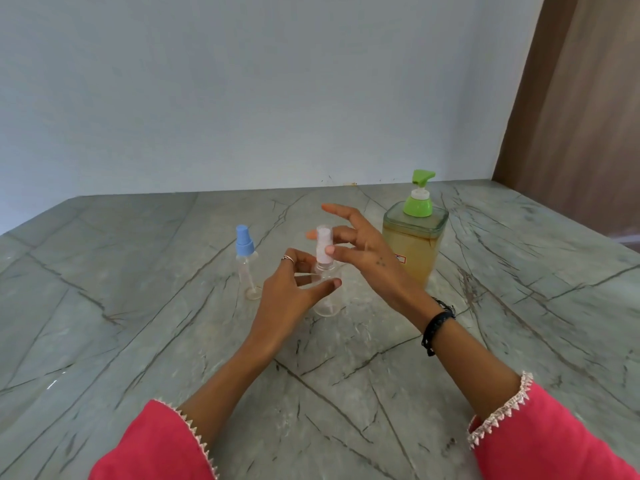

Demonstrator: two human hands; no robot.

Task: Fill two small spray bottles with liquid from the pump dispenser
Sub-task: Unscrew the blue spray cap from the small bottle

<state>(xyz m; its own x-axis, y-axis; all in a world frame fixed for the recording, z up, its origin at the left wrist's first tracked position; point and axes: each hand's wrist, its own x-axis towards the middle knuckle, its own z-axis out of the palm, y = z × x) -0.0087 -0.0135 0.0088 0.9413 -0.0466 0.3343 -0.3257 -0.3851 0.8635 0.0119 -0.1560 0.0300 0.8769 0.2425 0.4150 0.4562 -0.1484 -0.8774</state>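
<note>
A clear small spray bottle with a pale pink cap (pixel 324 249) stands on the table at the centre. My left hand (pixel 294 292) curls round its clear body from the left. My right hand (pixel 360 244) pinches the pink cap between thumb and fingers, with the index finger stretched out above. A second clear spray bottle with a blue cap (pixel 246 261) stands upright to the left, untouched. The pump dispenser (pixel 414 233), a square clear jar of amber liquid with a green pump, stands to the right behind my right hand.
Everything sits on a grey-green marble table (pixel 173 341) with dark veins. A pale wall runs along its far edge and a brown panel (pixel 581 116) rises at the right.
</note>
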